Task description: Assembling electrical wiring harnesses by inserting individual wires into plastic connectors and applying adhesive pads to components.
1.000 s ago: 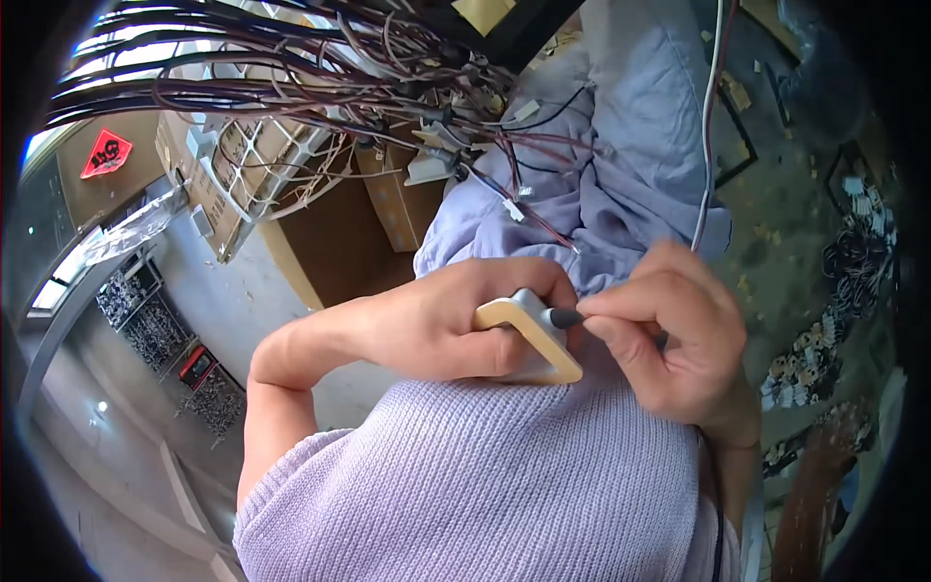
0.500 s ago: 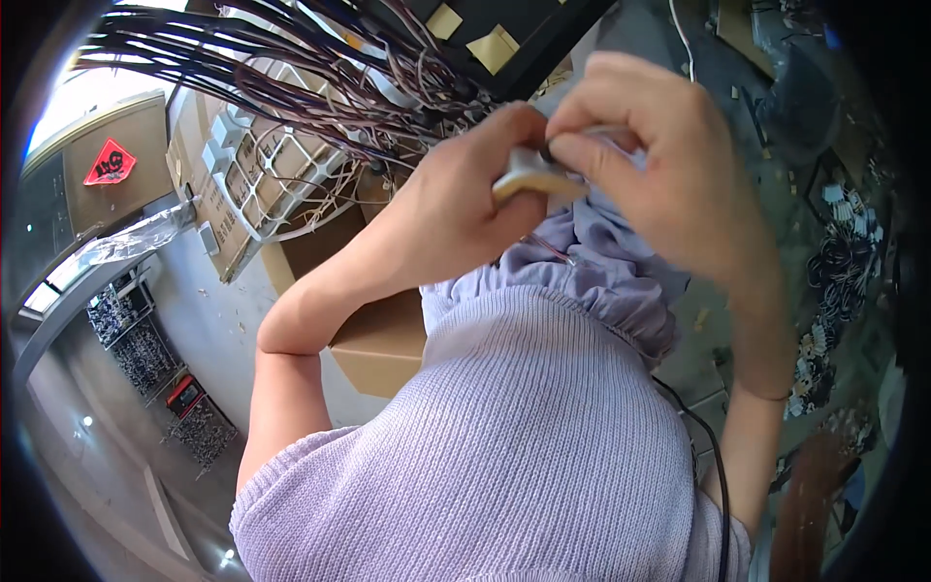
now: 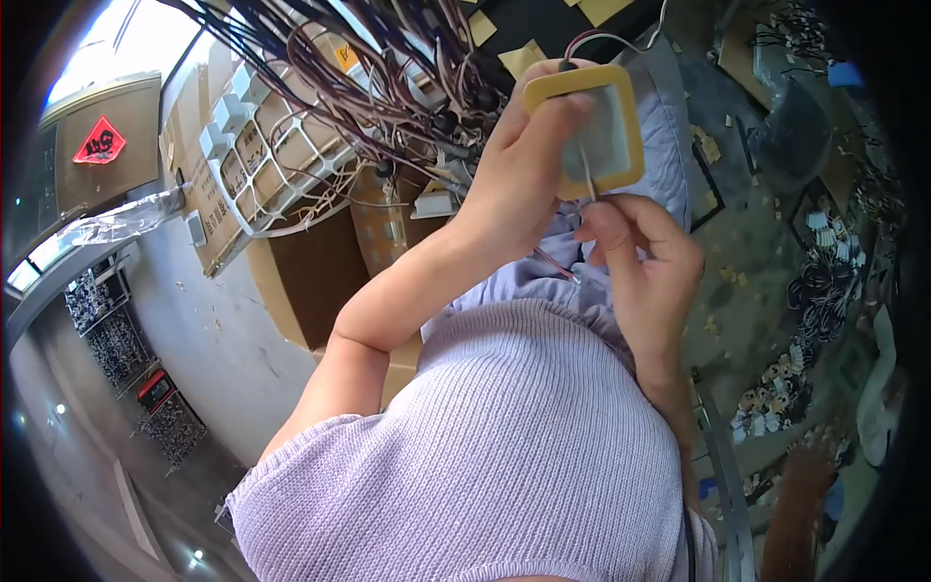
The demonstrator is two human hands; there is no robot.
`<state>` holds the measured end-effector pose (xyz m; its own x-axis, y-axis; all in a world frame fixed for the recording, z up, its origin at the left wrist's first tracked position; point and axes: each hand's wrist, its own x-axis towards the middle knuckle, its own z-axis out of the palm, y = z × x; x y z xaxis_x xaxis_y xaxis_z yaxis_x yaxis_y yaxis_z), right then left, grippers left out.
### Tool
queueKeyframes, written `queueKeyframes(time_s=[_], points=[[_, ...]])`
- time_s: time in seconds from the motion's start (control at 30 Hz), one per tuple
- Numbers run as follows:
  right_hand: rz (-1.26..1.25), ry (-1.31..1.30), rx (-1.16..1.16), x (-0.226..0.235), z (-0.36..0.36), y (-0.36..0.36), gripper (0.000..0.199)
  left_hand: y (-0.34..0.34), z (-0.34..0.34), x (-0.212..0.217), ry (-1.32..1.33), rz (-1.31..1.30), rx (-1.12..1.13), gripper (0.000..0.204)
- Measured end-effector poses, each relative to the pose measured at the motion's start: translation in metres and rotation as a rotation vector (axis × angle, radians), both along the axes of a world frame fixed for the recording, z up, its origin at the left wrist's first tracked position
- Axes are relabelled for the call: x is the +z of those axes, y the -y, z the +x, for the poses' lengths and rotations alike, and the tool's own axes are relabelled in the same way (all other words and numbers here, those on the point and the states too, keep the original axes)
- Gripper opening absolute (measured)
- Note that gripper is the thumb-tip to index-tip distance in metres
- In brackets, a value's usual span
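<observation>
My left hand [image 3: 524, 184] grips a rounded-square plastic casing with a yellow rim [image 3: 633, 131] and a grey, shallow inside, the thumb lying over its face. A thin white wire [image 3: 585, 160] runs across the inside and out at the near edge. There my right hand [image 3: 655, 262] is closed, thumb and fingertips pinching the wire just below the casing. At the far edge a black grommet [image 3: 567, 66] has a dark red and white cable [image 3: 611, 37] coming out of it. Beneath both hands lies lavender fabric [image 3: 664, 165] over my lap.
A thick bundle of dark wires [image 3: 359, 73] hangs at the upper left over a white plastic rack [image 3: 254, 179]. An open cardboard box [image 3: 301, 281] stands left of my lap. White connectors [image 3: 776, 393] and coiled cables [image 3: 824, 286] lie on the floor at right.
The casing has turned from edge-on to show its inside. My right hand has come down from the casing's far side to its near edge, now on the wire.
</observation>
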<state>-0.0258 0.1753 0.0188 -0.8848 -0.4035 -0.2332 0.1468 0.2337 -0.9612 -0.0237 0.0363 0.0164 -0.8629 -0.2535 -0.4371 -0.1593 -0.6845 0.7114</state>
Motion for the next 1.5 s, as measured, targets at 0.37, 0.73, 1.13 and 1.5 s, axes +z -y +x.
queueKeyframes(time_s=[0.37,0.73,1.13,1.5], points=[[-0.383,-0.001,0.082,-0.032,0.007,-0.014,0.017,0.008,-0.004,-0.002,0.042,0.314,-0.166,0.028],[-1.153,0.445,-0.005,-0.013,-0.081,-0.04,0.045,0.063,0.066,-0.002,-0.264,-1.024,-1.301,0.048],[-0.336,-0.738,0.819,0.075,-0.026,-0.043,0.023,0.018,0.012,0.033,-0.84,-0.628,-0.618,0.03],[0.064,-1.213,-0.264,-0.022,-0.234,0.129,0.03,0.088,0.175,0.117,-0.842,-0.656,0.184,0.025]])
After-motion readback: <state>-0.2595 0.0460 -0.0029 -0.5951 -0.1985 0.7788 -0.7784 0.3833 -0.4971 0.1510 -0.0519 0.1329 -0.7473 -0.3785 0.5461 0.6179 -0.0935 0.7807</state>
